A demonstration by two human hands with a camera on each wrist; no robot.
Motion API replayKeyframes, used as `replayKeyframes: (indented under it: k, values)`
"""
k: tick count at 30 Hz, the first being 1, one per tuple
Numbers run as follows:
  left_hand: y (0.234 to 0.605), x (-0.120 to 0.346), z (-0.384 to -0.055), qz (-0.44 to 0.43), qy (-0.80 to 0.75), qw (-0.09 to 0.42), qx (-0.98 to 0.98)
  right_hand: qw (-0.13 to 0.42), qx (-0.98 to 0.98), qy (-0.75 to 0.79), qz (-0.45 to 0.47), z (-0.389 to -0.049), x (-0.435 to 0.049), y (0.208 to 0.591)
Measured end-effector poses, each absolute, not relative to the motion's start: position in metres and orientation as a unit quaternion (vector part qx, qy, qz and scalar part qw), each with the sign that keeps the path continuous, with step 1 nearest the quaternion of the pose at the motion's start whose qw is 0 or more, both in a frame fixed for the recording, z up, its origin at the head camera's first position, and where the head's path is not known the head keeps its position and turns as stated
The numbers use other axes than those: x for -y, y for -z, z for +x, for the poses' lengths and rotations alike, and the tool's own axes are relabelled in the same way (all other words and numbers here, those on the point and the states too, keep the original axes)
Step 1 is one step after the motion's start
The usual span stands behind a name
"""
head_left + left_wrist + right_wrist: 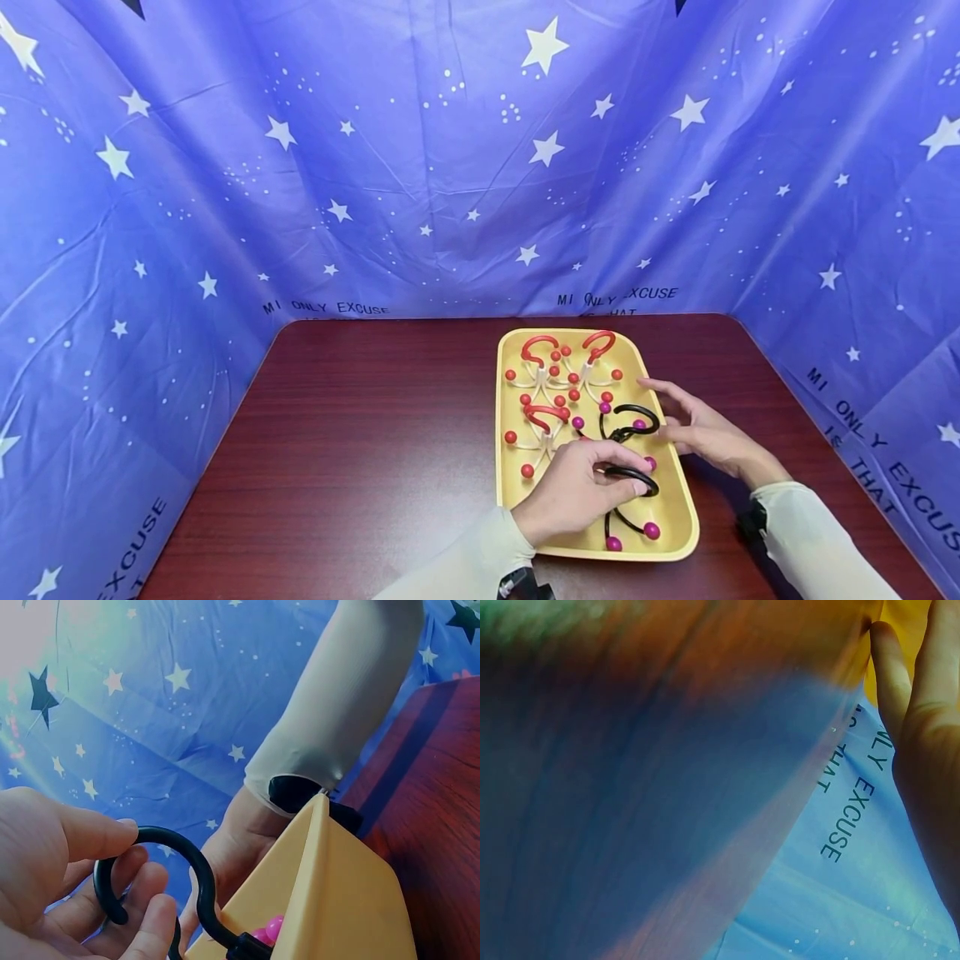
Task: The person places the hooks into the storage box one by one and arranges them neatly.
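Observation:
My left hand [573,492] pinches the curved hook of a black hook hanger [655,483] between thumb and fingers. Two of this hanger's arms, tipped with magenta balls, show below the hand, inside the yellow tray [688,521]. In the left wrist view, the black hook [202,877] curves through the fingers and leads down behind the tray wall. Another black hook hanger [622,434] lies just beyond. My right hand [708,437], fingers loosely extended, rests at the tray's right rim; its thumb touches the tray's side in the right wrist view.
Three hook hangers with red hooks, pale arms and red balls fill the tray's left and far parts; one is the near-left red hanger [546,421]. The tray stands on the right of a dark wood table [360,433]. A blue starry curtain [427,167] encloses the table.

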State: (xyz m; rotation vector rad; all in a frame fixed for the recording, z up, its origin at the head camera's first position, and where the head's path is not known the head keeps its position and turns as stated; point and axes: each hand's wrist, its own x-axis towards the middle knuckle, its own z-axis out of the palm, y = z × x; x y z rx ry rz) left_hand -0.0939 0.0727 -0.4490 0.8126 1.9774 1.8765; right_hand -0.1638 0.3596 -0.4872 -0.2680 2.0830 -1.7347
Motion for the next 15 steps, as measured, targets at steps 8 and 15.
replayKeyframes:
  k: [8,15]
  values:
    - [0.446,-0.069,-0.096,0.297,-0.65,0.149,-0.684,0.211,-0.744,0.626,-0.1,-0.163,-0.36,0.486]
    - [0.436,-0.056,-0.101,0.306,-0.592,0.099,-0.739,0.193,-0.771,0.598,-0.108,-0.158,-0.357,0.48]
